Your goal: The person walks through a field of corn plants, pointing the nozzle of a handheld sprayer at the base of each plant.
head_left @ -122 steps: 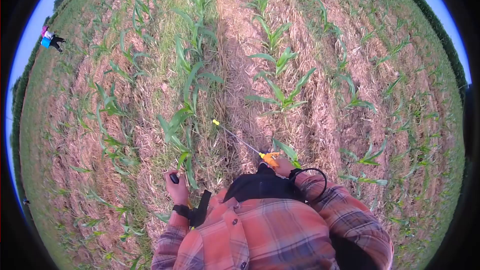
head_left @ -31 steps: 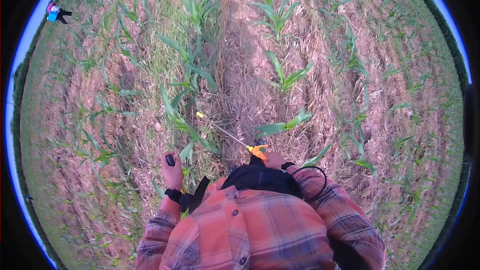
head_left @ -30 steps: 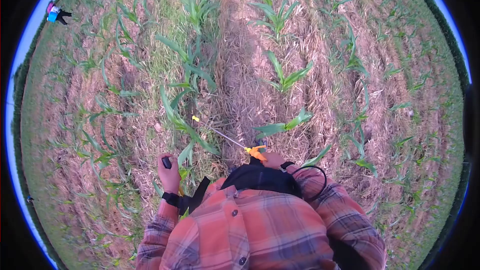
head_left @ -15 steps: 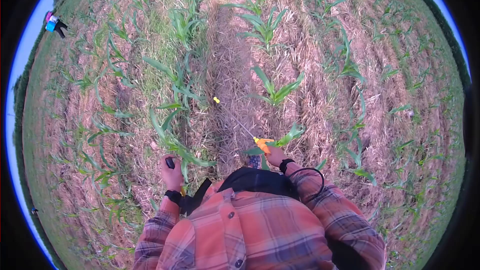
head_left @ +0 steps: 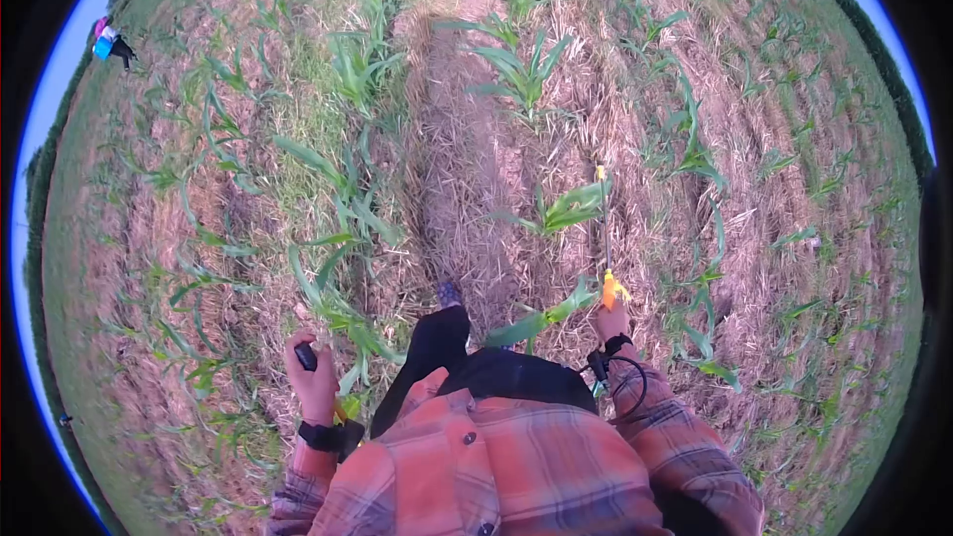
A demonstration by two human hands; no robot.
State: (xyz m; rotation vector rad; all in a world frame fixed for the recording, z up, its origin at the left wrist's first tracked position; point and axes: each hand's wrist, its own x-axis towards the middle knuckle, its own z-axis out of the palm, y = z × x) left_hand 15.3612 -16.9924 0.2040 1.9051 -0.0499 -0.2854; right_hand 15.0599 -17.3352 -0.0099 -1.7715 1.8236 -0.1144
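My left hand (head_left: 315,382) is closed around a black handle (head_left: 306,356) at the lower left, with a bit of yellow below it near the wrist. On the right, my right hand (head_left: 612,320) grips the orange handle of a spray wand (head_left: 609,290). Its thin rod points forward to a yellow nozzle (head_left: 601,173), just right of a young green plant (head_left: 568,210). A black hose loops beside my right wrist. Another leafy plant (head_left: 546,320) stands left of my right hand.
Rows of young plants (head_left: 523,71) run forward through straw-covered soil (head_left: 462,149). My shoe (head_left: 449,293) is on the ground between rows. A person (head_left: 114,44) with a blue container is far off at the upper left. Trees edge the field.
My right hand and the wand have swung right, and the nozzle moved from the furrow to the plant's right side. My left hand shifted left and down. One leg has come forward.
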